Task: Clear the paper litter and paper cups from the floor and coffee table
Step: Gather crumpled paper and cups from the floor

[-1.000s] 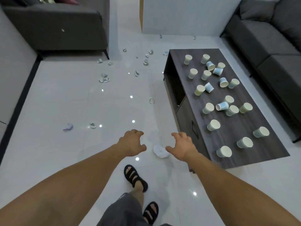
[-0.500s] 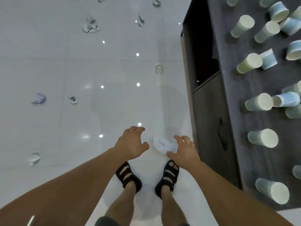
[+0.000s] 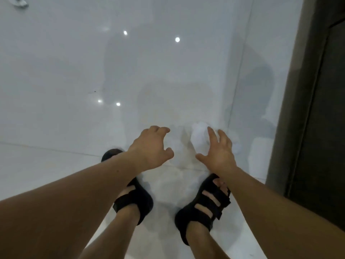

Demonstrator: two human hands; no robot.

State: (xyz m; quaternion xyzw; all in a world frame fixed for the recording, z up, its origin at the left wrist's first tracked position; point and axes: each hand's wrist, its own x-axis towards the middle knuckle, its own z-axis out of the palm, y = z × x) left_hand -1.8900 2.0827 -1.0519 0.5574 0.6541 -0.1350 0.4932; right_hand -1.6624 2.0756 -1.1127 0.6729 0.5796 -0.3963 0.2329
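Observation:
A crumpled white paper (image 3: 198, 136) lies on the glossy white floor just ahead of my feet. My right hand (image 3: 217, 153) hovers over it with fingers spread, covering its right part; whether the fingertips touch it I cannot tell. My left hand (image 3: 151, 146) hangs to the paper's left, fingers loosely curled, holding nothing. Another scrap of paper litter (image 3: 19, 1) shows at the top left corner. No paper cups are in view.
The dark side of the coffee table (image 3: 317, 109) rises along the right edge, close to my right arm. My two feet in black sandals (image 3: 205, 200) stand on the floor tiles (image 3: 74, 71) just behind the paper.
My head has dropped much lower and the view has closed in on the floor. Both hands have come down to the white paper; the cups and tabletop have left the view.

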